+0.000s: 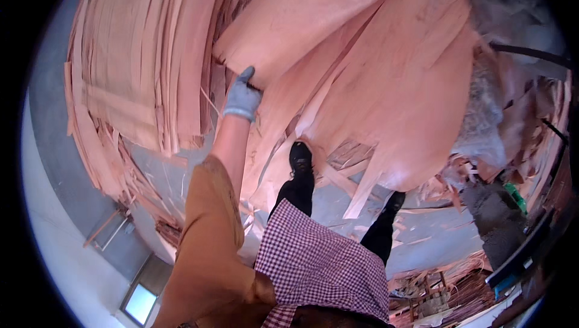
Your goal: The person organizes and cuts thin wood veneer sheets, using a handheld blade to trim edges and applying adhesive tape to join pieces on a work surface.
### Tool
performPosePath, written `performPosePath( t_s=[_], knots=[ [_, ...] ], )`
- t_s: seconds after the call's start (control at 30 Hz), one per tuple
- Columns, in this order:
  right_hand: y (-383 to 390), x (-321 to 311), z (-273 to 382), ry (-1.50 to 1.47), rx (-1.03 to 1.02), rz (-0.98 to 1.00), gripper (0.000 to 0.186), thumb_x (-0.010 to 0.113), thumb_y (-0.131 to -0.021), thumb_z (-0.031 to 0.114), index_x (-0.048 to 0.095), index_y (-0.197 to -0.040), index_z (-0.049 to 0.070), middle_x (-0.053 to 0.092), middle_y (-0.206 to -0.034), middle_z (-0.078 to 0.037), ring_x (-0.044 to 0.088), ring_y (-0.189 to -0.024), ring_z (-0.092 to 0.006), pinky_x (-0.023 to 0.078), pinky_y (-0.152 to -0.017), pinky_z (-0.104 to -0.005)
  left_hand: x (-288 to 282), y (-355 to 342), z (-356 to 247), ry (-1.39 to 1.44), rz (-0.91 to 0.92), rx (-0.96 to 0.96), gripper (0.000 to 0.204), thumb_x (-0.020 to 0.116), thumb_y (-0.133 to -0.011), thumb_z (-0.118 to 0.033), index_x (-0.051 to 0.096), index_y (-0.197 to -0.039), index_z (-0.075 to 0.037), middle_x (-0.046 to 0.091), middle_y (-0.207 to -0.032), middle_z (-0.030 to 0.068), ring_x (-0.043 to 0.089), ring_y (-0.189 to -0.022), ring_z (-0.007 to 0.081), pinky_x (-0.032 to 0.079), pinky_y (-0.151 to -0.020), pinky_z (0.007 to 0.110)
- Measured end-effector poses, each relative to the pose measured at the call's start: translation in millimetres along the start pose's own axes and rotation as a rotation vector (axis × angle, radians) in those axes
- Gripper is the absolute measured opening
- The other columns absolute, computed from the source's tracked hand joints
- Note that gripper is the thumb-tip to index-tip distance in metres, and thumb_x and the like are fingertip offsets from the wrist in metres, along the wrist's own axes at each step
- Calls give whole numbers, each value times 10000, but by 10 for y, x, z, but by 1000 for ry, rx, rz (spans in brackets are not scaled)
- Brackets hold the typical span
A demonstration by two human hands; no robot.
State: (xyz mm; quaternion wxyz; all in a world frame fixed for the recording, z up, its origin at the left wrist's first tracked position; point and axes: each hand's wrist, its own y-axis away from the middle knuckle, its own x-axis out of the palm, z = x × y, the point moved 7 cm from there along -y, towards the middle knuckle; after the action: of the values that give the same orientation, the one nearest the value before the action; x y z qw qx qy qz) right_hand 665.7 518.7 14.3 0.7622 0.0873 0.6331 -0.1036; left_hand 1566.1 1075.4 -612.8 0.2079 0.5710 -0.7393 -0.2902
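Veneer sheet [362,56], large, pinkish, draped above floor [422,231] | left hand [242,98], grey-gloved, closed on its edge beside stacked strips [139,56] | right hand unseen | advice: keep grip firm, lift evenly, avoid splitting thin wood.

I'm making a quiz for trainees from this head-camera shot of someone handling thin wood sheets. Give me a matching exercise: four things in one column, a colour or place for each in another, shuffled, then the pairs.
Things:
1. Left hand's glove
2. Big veneer sheet
3. Apron
4. Shoe

Descriptions:
A. Purple-and-white check
B. Black, on the grey floor
C. Pale grey-blue, its grip on a sheet edge
D. Pinkish, hanging in front of the person

Pairs: 1-C, 2-D, 3-A, 4-B
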Motion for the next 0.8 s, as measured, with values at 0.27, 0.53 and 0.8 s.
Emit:
performPosePath(
  t_s=[0.27, 0.53, 0.8],
  knots=[
    [-616, -36, -759, -191, -108, 125, 679, 505, -779, -48, 273, -1414, 17, 481, -1251, -123, 540, -970, -209, 463, -772, -251, 697, 1621, -1710, 312, 3, 168, 261, 618, -837, -155, 552, -1089, -139, 612, -923, -27, 593, -771, 94, 501, -535, 255],
    [-327, 420, -63, -45, -337, 280, 695, 576, -626, 91, 440, -1306, 42, 608, -1072, -153, 596, -953, -248, 473, -803, -320, 1056, 2888, -4083, 336, 87, 544, 140, 598, -861, -186, 561, -971, -107, 605, -882, -9, 582, -761, 100, 506, -603, 270],
    [-45, 327, 327, -197, -505, 297, 685, 666, -619, 235, 465, -1250, 60, 606, -1077, -225, 579, -1007, -389, 464, -823, -428, 1462, 4502, -7143, -905, -523, 1446, 90, 520, -871, -168, 576, -844, -103, 611, -817, 30, 571, -780, 165, 438, -683, 325]
  ],
)
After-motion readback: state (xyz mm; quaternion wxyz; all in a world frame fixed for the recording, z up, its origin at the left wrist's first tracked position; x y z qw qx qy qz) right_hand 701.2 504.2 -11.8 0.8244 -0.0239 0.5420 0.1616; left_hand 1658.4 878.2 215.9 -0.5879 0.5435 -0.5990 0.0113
